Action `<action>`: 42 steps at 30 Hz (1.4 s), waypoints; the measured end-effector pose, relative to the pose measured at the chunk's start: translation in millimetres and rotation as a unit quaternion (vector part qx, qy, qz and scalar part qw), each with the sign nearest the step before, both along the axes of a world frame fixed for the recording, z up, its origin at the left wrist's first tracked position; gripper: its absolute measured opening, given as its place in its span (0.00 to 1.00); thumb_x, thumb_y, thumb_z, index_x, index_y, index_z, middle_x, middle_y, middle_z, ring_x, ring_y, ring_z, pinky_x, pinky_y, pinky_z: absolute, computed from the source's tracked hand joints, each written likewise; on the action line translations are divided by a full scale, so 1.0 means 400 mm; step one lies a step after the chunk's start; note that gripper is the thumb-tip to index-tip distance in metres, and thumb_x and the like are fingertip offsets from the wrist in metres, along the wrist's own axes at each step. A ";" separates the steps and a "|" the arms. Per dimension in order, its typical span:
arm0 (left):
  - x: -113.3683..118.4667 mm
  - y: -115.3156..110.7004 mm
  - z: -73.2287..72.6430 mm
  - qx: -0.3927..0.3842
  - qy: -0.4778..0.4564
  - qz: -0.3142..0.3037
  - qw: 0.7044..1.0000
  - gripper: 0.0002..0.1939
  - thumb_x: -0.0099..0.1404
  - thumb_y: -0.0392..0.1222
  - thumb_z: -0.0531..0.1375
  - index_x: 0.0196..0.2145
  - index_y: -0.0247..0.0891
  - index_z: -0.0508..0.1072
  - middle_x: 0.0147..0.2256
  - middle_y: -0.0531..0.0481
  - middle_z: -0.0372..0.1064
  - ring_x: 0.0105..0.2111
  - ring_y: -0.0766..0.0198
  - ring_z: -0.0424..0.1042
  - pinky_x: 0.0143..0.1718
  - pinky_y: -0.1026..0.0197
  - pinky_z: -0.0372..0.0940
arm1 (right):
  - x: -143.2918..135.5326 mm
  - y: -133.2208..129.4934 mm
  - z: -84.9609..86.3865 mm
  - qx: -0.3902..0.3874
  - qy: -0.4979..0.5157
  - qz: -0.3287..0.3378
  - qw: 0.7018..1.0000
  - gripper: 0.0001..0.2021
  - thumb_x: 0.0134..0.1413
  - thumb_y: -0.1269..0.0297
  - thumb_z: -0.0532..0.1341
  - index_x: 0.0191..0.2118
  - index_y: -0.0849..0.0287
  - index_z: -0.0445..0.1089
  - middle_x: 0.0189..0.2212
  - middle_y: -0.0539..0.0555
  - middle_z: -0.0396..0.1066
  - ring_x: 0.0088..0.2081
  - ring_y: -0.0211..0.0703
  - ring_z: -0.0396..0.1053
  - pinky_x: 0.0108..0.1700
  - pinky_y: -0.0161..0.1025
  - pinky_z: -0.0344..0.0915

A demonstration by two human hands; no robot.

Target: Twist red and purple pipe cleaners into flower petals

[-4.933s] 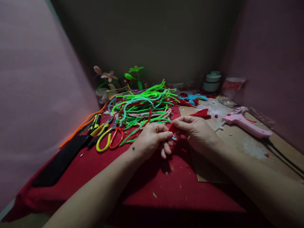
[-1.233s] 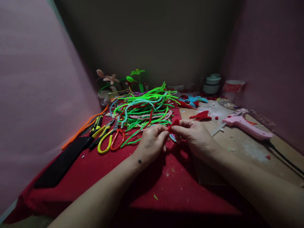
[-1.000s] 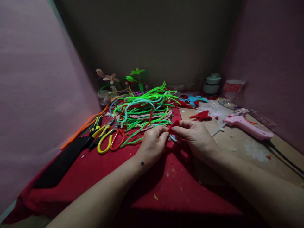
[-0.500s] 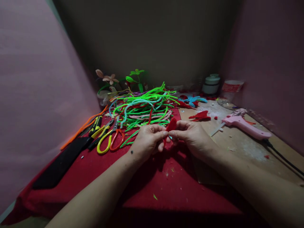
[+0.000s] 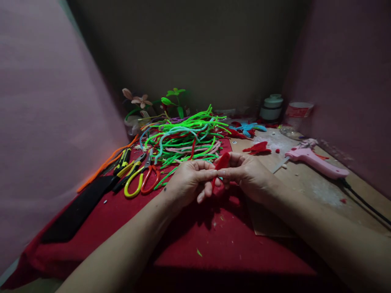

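Between both hands, above the red cloth, is a fuzzy red pipe-cleaner petal [image 5: 222, 161], its rounded end pointing up and its thin lower end hanging below the thumbs. My left hand [image 5: 194, 178] pinches it from the left with thumb and forefinger, its lower fingers loosely bent. My right hand [image 5: 244, 171] pinches it from the right, the thumb tips almost meeting. The right fingertips behind the petal are partly hidden. Just beyond the hands lies a pile of pipe cleaners [image 5: 183, 136], mostly green, with some light blue, pink and red ones.
Scissors [image 5: 134, 185], pliers [image 5: 130, 169] and a black flat strip [image 5: 79, 209] lie at left. On the board [image 5: 305, 195] at right are a pink glue gun [image 5: 317, 162] with its cord and red petals [image 5: 259, 148]. Behind stand pipe-cleaner flowers [image 5: 142, 101], a jar [image 5: 271, 108] and a cup [image 5: 299, 110].
The red petal has tilted slightly to the right at its upper end. My left hand's lower fingers have opened out a little. Both hands stay in nearly the same place.
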State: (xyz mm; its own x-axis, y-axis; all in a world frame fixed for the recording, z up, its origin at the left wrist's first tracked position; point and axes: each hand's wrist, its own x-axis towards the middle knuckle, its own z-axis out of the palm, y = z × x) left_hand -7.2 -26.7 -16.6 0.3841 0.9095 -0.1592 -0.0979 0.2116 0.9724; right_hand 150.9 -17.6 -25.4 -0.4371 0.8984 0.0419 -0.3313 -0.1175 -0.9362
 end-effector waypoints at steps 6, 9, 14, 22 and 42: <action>-0.004 0.001 -0.003 0.009 0.008 -0.003 1.000 0.06 0.54 0.36 0.60 0.26 0.32 0.65 0.20 0.51 0.69 0.10 0.73 0.60 0.06 0.72 0.51 | 0.007 0.006 -0.007 0.005 0.001 0.020 1.000 0.11 0.35 0.69 0.67 0.29 0.62 0.68 0.19 0.48 0.68 0.20 0.34 0.64 0.24 0.34 0.60; -0.005 0.003 -0.007 0.028 0.028 -0.003 0.999 0.07 0.55 0.39 0.59 0.25 0.31 0.66 0.19 0.51 0.69 0.09 0.74 0.59 0.07 0.72 0.51 | 0.015 0.013 -0.007 0.008 -0.006 0.011 1.000 0.10 0.39 0.66 0.66 0.31 0.62 0.69 0.22 0.51 0.69 0.22 0.36 0.66 0.28 0.36 0.62; 0.001 -0.002 -0.005 0.038 0.055 0.009 0.998 0.08 0.54 0.40 0.60 0.25 0.32 0.67 0.18 0.52 0.69 0.08 0.73 0.58 0.07 0.71 0.50 | 0.019 0.023 -0.006 0.065 -0.057 -0.089 0.992 0.11 0.47 0.59 0.61 0.27 0.64 0.70 0.19 0.52 0.68 0.20 0.35 0.63 0.24 0.35 0.58; 0.017 -0.014 0.003 0.038 0.091 0.014 0.995 0.08 0.56 0.41 0.58 0.25 0.33 0.67 0.12 0.54 0.65 0.06 0.73 0.54 0.07 0.71 0.48 | 0.009 0.008 0.002 0.124 -0.157 -0.190 0.961 0.12 0.48 0.59 0.59 0.21 0.62 0.66 0.14 0.48 0.63 0.18 0.33 0.58 0.22 0.34 0.53; 0.022 -0.008 -0.006 0.024 -0.018 0.032 0.999 0.11 0.53 0.37 0.61 0.35 0.33 0.65 0.25 0.52 0.69 0.14 0.74 0.63 0.10 0.71 0.56 | -0.008 0.015 -0.022 -0.042 -0.011 -0.079 0.996 0.11 0.41 0.61 0.65 0.22 0.63 0.66 0.15 0.49 0.65 0.16 0.31 0.58 0.19 0.32 0.53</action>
State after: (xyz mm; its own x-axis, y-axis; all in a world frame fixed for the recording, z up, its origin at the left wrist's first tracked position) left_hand 1.6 -29.8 -19.1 0.3295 0.9386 -0.1026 -0.1452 0.1578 0.9767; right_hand 147.8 -11.7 -34.2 -0.2892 0.9562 -0.0445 -0.3313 -0.1436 -0.9325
